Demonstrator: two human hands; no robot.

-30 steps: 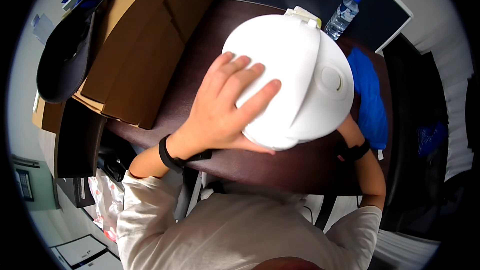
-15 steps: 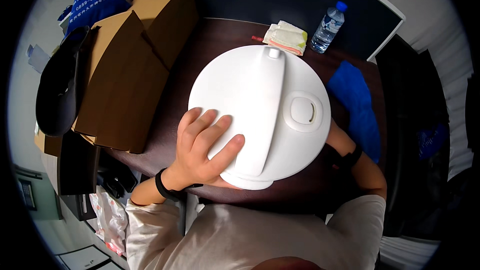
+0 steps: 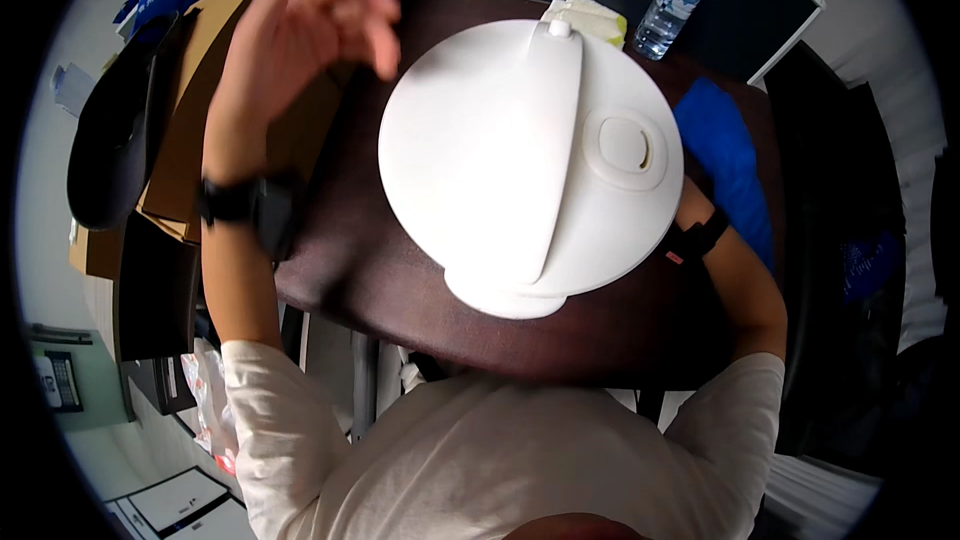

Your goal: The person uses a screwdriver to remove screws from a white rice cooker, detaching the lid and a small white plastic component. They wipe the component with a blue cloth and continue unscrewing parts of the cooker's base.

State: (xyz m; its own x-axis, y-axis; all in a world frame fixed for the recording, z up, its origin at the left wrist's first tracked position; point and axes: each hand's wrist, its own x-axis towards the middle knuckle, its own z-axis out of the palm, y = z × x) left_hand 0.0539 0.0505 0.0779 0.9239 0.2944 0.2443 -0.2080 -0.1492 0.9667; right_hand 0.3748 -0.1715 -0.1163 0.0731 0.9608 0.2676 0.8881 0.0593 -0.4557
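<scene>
Fingers [image 3: 378, 40] of the left hand [image 3: 310, 35] are loosely bent and apart from one another, with nothing between them, and the thumb stands clear of the rest; the hand is slightly blurred. It is raised on the far left, in front of the cardboard boxes [image 3: 300, 130] as seen from above, and well apart from the white round appliance [image 3: 470, 150]. The left forearm rises almost straight from the near side, with a black wristband [image 3: 228, 202] around the wrist. On the right, the other forearm bends inward, and the right hand [image 3: 691, 204] passes out of sight behind the appliance's right edge, so I cannot tell how its fingers are set. The appliance is over the middle of the desk [image 3: 400, 310], its smooth top facing up; a raised ridge [image 3: 560, 160] runs from far to near, and an oval vent [image 3: 625, 146] lies to the right of it. Its inside is hidden, as is whatever the boxes contain. Beyond it on the far right stands a clear bottle [image 3: 670, 12] with a blue cap, beside a pale folded cloth [image 3: 590, 15]. A blue cloth [image 3: 725, 155] lies on the right, near the right wrist.
</scene>
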